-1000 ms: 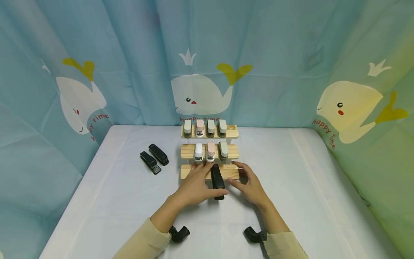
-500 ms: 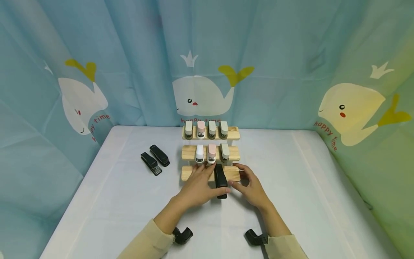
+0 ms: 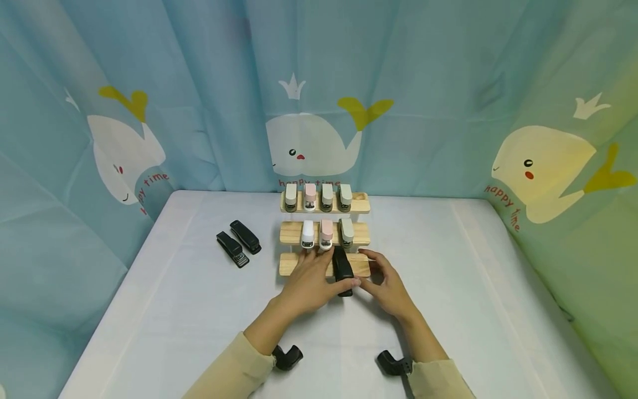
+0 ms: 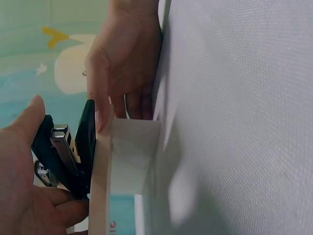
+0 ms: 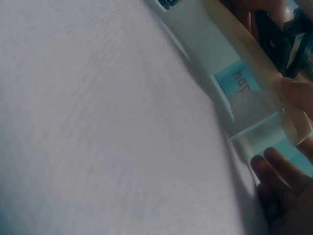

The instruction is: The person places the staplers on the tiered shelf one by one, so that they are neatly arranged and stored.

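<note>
A black stapler (image 3: 342, 269) lies on the bottom shelf of a three-tier wooden rack (image 3: 287, 265), its front end over the near edge. My left hand (image 3: 306, 285) holds it, thumb across the near end and fingers on the far side. In the left wrist view the stapler (image 4: 84, 142) has its arm spread from its base, between thumb and fingers. At the rack's right end, my right hand (image 3: 391, 288) grips the bottom shelf. Its thumb (image 5: 297, 95) presses the shelf edge in the right wrist view, with the fingers lower, beside the clear support.
Several small pastel staplers stand on the top and middle shelves, such as a pink stapler (image 3: 326, 233). Two more black staplers, one nearer (image 3: 232, 249) and one farther (image 3: 245, 236), lie on the white table (image 3: 164, 310) to the left. A whale-print curtain (image 3: 428, 138) hangs behind.
The held stapler has slid right along the bottom shelf and a little farther back. My left hand has moved right with it. My right hand stays at the shelf's right end.
</note>
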Demonstrator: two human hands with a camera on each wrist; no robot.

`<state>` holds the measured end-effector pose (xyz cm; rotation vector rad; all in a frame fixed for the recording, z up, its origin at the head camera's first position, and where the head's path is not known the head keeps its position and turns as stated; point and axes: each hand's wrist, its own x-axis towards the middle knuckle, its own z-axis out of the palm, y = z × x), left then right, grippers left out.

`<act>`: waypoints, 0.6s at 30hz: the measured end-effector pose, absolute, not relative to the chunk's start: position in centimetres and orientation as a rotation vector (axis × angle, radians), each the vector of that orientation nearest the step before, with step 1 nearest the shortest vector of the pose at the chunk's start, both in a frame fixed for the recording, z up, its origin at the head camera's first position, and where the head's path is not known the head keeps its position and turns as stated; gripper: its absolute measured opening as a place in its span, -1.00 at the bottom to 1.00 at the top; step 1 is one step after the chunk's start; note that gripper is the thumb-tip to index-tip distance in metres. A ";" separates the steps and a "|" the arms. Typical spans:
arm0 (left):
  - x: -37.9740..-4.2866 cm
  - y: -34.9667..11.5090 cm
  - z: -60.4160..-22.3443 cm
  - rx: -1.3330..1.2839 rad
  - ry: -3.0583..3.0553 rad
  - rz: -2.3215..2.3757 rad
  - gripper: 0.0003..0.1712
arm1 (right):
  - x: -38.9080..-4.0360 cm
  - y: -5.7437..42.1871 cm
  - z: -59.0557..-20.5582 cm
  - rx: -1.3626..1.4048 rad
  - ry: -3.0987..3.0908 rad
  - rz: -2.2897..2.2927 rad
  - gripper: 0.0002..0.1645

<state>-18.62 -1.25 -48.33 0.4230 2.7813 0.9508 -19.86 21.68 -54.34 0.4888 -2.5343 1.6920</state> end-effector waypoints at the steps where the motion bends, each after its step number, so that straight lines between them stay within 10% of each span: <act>1: -18.7 -1.2 -48.4 0.426 2.786 0.947 0.29 | -19.9 21.7 -54.4 0.491 -2.535 1.694 -0.22; 18: -19.2 -0.5 -48.3 0.451 2.839 0.914 0.20 | -20.0 21.8 -54.5 0.460 -2.574 1.681 -0.23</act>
